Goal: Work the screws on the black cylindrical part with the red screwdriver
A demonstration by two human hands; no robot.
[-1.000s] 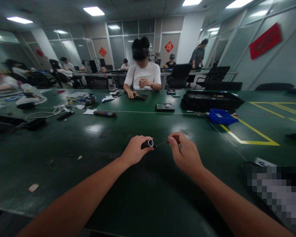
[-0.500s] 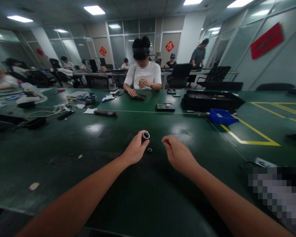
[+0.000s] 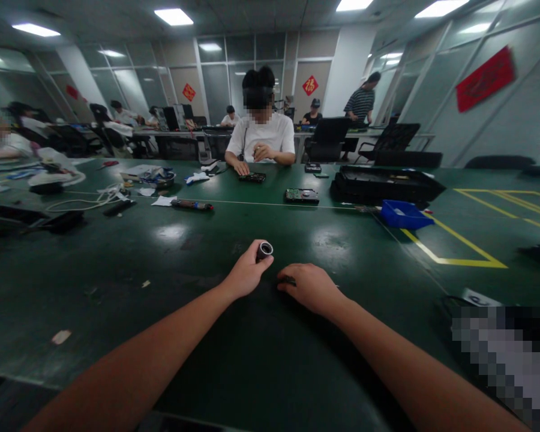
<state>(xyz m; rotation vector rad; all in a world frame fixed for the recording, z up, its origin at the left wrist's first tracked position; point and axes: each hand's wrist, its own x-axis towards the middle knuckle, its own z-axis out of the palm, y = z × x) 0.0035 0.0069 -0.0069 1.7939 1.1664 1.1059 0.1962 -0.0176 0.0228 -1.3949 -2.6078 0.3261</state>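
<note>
My left hand (image 3: 247, 269) is wrapped round a short black cylinder (image 3: 263, 251), with its open, silver-rimmed end turned toward me. Just right of it and lower, my right hand (image 3: 308, 287) rests close to the green table, fingers curled and pinching. A small dark part (image 3: 288, 279) shows between those fingertips; its shape is mostly hidden. The screwdriver from the earlier view is not clearly visible; the right palm and what may be in it are out of sight.
Across the green table (image 3: 198, 336) a person in a white shirt (image 3: 263, 138) handles a hard drive (image 3: 252, 177). Another drive (image 3: 301, 195), a blue bin (image 3: 406, 214), a black tray (image 3: 384, 185) and an electric screwdriver (image 3: 191, 205) lie beyond my hands.
A red-handled screwdriver at the cylinder's end has gone from view. A small round part lay on the table; my right hand has moved down and left over that spot. The cylinder tilted upward.
</note>
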